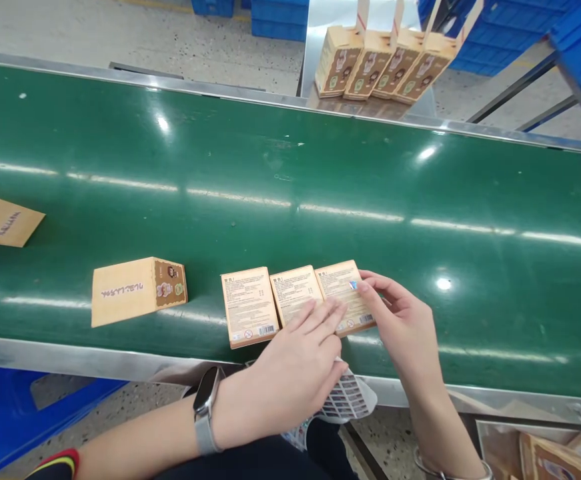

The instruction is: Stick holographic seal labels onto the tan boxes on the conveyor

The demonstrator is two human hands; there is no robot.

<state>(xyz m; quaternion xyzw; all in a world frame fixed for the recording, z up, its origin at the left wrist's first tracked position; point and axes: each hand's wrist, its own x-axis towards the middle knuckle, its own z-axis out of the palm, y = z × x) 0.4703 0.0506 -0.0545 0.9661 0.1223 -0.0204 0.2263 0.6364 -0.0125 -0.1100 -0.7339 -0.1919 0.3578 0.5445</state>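
Stickered carton (337, 287) on a green conveyor belt (250, 157), its printed text and barcode facing up. A small blue sticker (353, 285) shows near its upper right corner, at the tip of the right thumb. The right hand (404, 327) is partly curled at the carton's right edge; whether it grips carton or sticker cannot be told. The left hand (293, 373), fingers extended and grasping nothing, lies across the carton's lower left and the adjoining middle carton (293, 287). Left of the stickered carton, past the middle one, is a third carton (249, 307), similarly printed; farther left lies a carton with a brown cartoon panel (125, 290). Beyond the stickered carton, across the belt, stand four cartons with raised flaps (395, 67).
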